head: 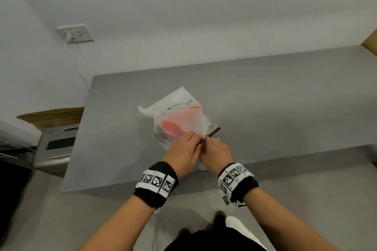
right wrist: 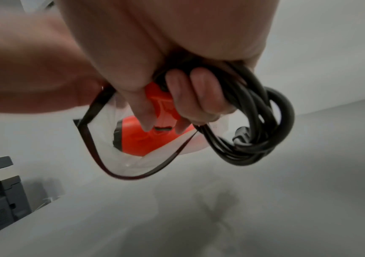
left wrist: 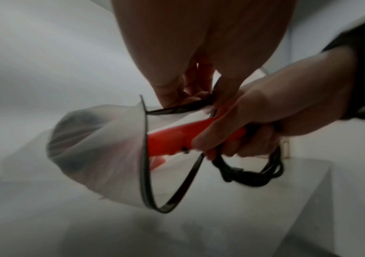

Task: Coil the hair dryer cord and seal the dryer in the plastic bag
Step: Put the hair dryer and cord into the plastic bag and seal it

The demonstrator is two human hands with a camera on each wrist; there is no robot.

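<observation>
Two hands at work, both mine, meeting at the mouth of one plastic bag above the grey table.

Item: hair dryer, orange body, head end already inside the bag, handle end still sticking out of the opening. Through the frosted plastic it shows as a reddish shape.

Item: cord, black, gathered in loops, hanging outside the bag beside the dryer's handle.

Item: right hand, fingers curled round the orange handle and the bunched cord together.

Item: left hand, pinching the dark zip strip on the bag's rim, just beside my right hand. The strip gapes in a wide loop; the bag is unsealed.

Item: wall socket, white, with a white plug and thin wire running down from it.

Item: grey machine left of the table, with a cardboard box behind it.

Item: black wristbands with checkered markers on both wrists.
</observation>
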